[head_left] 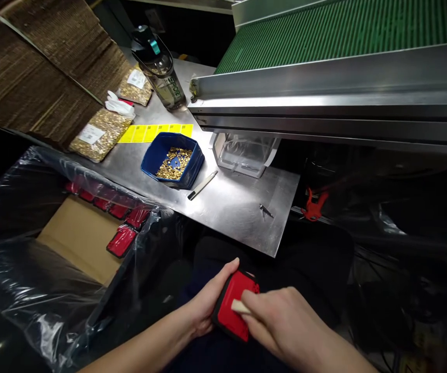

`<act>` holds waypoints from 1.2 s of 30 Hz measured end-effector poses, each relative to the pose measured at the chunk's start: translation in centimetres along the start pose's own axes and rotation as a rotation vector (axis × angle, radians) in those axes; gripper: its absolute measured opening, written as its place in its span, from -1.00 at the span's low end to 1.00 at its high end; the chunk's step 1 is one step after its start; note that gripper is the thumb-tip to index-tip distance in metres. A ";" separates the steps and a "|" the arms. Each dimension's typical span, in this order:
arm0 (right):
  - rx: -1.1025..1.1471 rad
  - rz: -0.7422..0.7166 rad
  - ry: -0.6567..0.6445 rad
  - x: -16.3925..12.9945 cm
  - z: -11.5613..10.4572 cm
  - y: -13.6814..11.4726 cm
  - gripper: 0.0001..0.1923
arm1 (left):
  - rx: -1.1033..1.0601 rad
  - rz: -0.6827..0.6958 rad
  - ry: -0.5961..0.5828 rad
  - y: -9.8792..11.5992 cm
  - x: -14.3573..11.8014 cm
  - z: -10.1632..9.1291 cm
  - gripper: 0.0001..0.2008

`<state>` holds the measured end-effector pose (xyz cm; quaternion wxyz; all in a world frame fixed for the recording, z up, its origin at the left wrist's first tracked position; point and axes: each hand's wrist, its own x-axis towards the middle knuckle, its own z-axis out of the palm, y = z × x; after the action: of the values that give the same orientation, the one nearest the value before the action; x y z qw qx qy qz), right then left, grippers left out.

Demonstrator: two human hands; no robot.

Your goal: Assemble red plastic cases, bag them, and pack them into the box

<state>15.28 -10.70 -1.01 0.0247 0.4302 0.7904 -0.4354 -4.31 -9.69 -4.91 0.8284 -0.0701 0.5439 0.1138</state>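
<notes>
Low in the view, my left hand (208, 305) is wrapped round the side of a red and black plastic case (236, 295), held above my lap. My right hand (285, 318) is closed on a short cream-coloured piece (241, 307), whose end lies against the red face of the case. Most of that piece is hidden in my fingers, so its kind does not show. On the metal table ahead stands a blue bin (198, 166) of small brass-coloured parts (175, 161). Beside it lies a white pen-like tool (204, 184) with a dark end.
Left, a plastic-lined box (79, 233) holds several red cases (122, 239). On the metal table (242, 207) are a bottle (165, 85), bagged parts (101, 132), yellow labels (140, 133), a clear bin (245, 155) and a nail clipper-like item (265, 210). A green conveyor (324, 36) runs behind.
</notes>
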 end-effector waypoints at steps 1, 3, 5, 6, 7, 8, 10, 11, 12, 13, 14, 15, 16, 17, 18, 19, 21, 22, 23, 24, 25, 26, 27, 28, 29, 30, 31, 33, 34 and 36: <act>-0.004 0.022 0.009 0.0 0.0 0.1 -0.87 | 0.010 0.006 0.005 0.0 0.0 0.0 -0.38; -0.013 0.054 0.016 0.1 -0.1 0.2 -0.88 | 0.014 0.000 0.001 0.1 0.1 -0.1 -0.38; -0.009 0.031 0.004 0.1 -0.1 0.2 -0.90 | 0.003 -0.018 -0.015 0.1 0.3 -0.1 -0.37; -0.007 0.016 -0.001 0.2 -0.1 0.2 -0.90 | 0.003 -0.019 -0.022 0.1 0.3 -0.2 -0.37; -0.008 0.010 0.002 0.3 -0.2 0.2 -0.89 | 0.009 -0.014 -0.024 0.1 0.4 -0.2 -0.36; -0.009 0.014 0.008 0.3 -0.2 0.2 -0.88 | 0.017 -0.007 -0.020 0.1 0.4 -0.2 -0.37; -0.010 0.042 0.019 0.5 -0.3 0.2 -0.86 | 0.020 0.002 -0.021 0.1 0.4 -0.3 -0.39; -0.008 0.047 0.017 0.5 -0.4 0.2 -0.85 | 0.012 -0.001 -0.026 0.1 0.3 -0.3 -0.39; -0.006 0.044 0.014 0.5 -0.4 0.1 -0.85 | 0.003 -0.008 -0.031 0.1 0.3 -0.3 -0.39; -0.005 0.034 0.011 0.5 -0.5 0.1 -0.86 | -0.002 -0.016 -0.036 0.1 0.2 -0.3 -0.39; -0.008 0.028 0.012 0.5 -0.5 0.0 -0.87 | 0.001 -0.017 -0.036 0.2 0.2 -0.3 -0.38; -0.014 0.030 0.017 0.5 -0.5 -0.1 -0.87 | 0.010 -0.012 -0.030 0.2 0.2 -0.3 -0.37; -0.018 0.039 0.020 0.5 -0.5 -0.2 -0.88 | 0.018 -0.006 -0.022 0.2 0.2 -0.3 -0.37; -0.020 0.053 0.019 0.5 -0.4 -0.2 -0.88 | 0.022 -0.004 -0.014 0.3 0.2 -0.2 -0.36; -0.015 0.062 0.014 0.5 -0.4 -0.3 -0.88 | 0.016 -0.007 -0.006 0.3 0.2 -0.2 -0.36; -0.006 0.062 0.004 0.5 -0.4 -0.3 -0.88 | 0.004 -0.012 0.003 0.4 0.2 -0.2 -0.36; 0.008 0.042 -0.010 0.6 -0.3 -0.3 -0.88 | -0.008 -0.029 0.018 0.4 0.2 -0.2 -0.37; 0.008 0.037 -0.006 0.7 -0.3 -0.2 -0.87 | -0.002 -0.028 0.022 0.5 0.2 -0.2 -0.38; 0.004 0.043 0.001 0.8 -0.3 -0.1 -0.86 | 0.008 -0.019 0.026 0.5 0.3 -0.2 -0.39; -0.001 0.057 0.010 0.8 -0.4 0.0 -0.85 | 0.014 -0.008 0.027 0.5 0.2 -0.2 -0.39; -0.003 0.069 0.017 0.8 -0.4 0.1 -0.85 | 0.018 -0.001 0.025 0.6 0.2 -0.2 -0.40; -0.001 0.070 0.020 0.8 -0.5 0.2 -0.85 | 0.015 0.000 0.024 0.6 0.2 -0.2 -0.39; 0.002 0.060 0.018 0.8 -0.5 0.2 -0.84 | 0.010 -0.002 0.022 0.6 0.2 -0.2 -0.39; 0.002 0.042 0.013 0.8 -0.5 0.2 -0.83 | 0.010 -0.010 0.019 0.6 0.2 -0.2 -0.37; -0.003 0.027 0.011 0.8 -0.5 0.2 -0.80 | 0.013 -0.020 0.014 0.6 0.2 -0.2 -0.35; -0.013 0.022 0.013 0.7 -0.5 0.2 -0.78 | 0.018 -0.023 0.011 0.6 0.2 -0.2 -0.34; -0.023 0.033 0.017 0.7 -0.5 0.1 -0.76 | 0.021 -0.016 0.013 0.6 0.2 -0.1 -0.34; -0.031 0.066 0.025 0.6 -0.5 0.1 -0.81 | 0.016 0.010 0.030 0.6 0.1 -0.1 -0.37; -0.029 0.071 0.025 0.6 -0.5 0.1 -0.83 | 0.011 0.013 0.038 0.6 0.1 -0.1 -0.39; -0.021 0.054 0.018 0.5 -0.5 0.2 -0.83 | 0.014 0.001 0.050 0.6 0.0 0.0 -0.40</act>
<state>15.27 -9.98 -1.00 0.0339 0.4550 0.7833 -0.4223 -4.47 -9.07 -4.93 0.8150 -0.0667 0.5653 0.1084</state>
